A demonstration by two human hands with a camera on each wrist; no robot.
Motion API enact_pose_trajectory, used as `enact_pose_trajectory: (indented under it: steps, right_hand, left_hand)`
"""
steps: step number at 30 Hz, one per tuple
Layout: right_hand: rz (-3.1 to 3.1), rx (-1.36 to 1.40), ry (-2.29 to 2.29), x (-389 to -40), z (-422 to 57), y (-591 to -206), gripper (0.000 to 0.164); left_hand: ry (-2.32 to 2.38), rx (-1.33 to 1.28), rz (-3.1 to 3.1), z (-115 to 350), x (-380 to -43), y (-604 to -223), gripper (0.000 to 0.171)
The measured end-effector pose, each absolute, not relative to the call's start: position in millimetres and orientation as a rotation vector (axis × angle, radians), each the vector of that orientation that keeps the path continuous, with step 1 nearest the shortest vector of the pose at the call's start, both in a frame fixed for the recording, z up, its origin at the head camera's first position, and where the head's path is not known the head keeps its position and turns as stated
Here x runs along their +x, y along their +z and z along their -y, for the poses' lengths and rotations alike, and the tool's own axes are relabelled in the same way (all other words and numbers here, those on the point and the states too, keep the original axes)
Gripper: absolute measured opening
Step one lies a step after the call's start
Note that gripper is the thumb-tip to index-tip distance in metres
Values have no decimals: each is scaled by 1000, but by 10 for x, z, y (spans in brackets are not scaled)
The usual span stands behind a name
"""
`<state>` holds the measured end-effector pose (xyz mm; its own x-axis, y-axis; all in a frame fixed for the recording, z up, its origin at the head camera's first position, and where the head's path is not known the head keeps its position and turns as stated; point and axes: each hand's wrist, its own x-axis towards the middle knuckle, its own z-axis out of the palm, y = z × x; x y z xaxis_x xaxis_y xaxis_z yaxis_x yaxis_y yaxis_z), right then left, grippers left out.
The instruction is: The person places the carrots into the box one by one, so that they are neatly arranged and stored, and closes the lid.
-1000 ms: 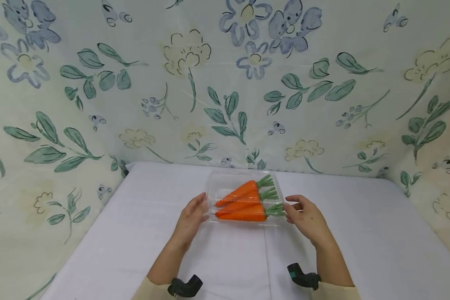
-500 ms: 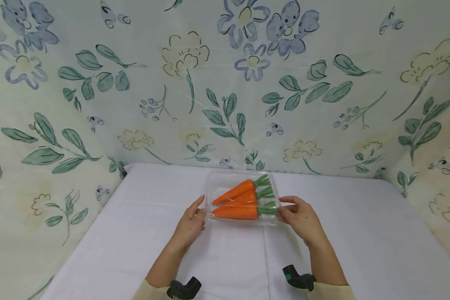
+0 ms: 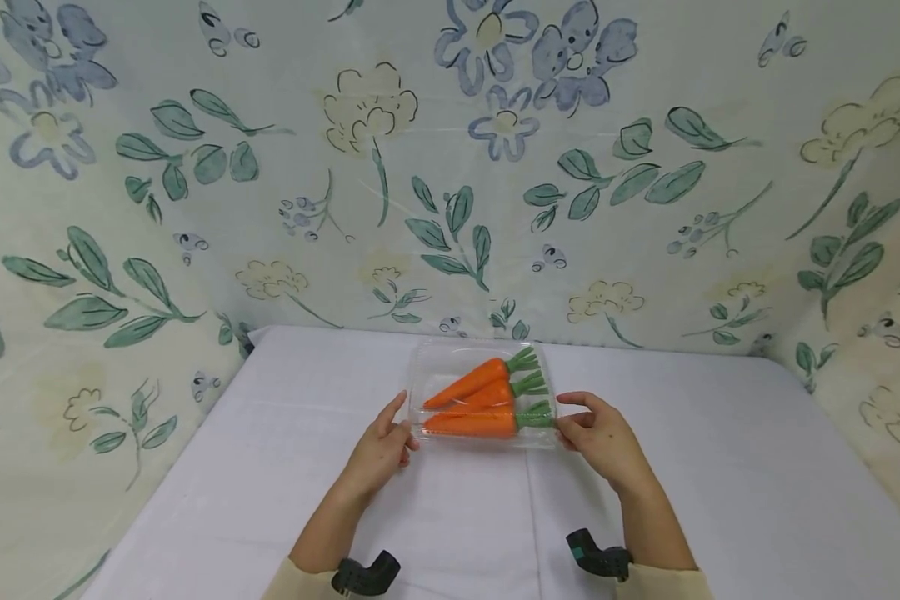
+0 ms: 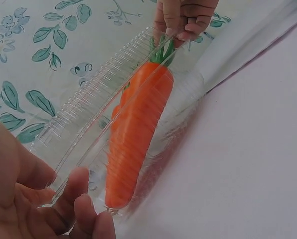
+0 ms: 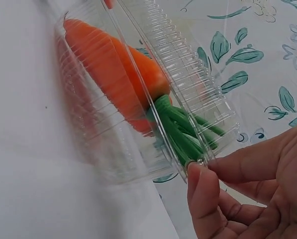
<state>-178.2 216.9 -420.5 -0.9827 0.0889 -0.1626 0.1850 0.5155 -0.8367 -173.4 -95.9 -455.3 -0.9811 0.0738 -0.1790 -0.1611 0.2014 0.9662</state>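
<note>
A clear plastic clamshell box [image 3: 450, 357] with ribbed walls sits at the middle of the white table, near its back. Inside lie three orange carrots [image 3: 471, 423] with green tops, tips towards the left and tops towards the right. At the box's left end my left hand [image 3: 378, 450] holds the rim, its index finger reaching along the side. The left wrist view shows the thumb and fingers [image 4: 76, 186] about the rim's corner. My right hand [image 3: 606, 435] pinches the rim at the right end, beside the green tops, between thumb and fingertips [image 5: 203, 186].
A white cloth [image 3: 270, 492] covers the table. Behind and at both sides hangs a flowered fabric [image 3: 450, 167]. Black wrist cameras [image 3: 366, 575] are strapped over both cream sleeves.
The box and my right hand have shifted slightly left, and the carrots have moved a little with it. My left thumb has come onto the box's front left corner.
</note>
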Motion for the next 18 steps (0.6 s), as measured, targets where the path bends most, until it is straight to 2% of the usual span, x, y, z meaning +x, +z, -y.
enact_pose_trajectory:
  steps: [9, 18]
  right_hand:
    - [-2647, 223, -1547, -1787, -2145, -4197, 50]
    - [-2671, 193, -1423, -1779, -2138, -4222, 55]
  left_hand:
    - [1896, -84, -2247, 974, -1744, -4566, 59]
    - [1902, -82, -2249, 989, -1757, -4595, 61]
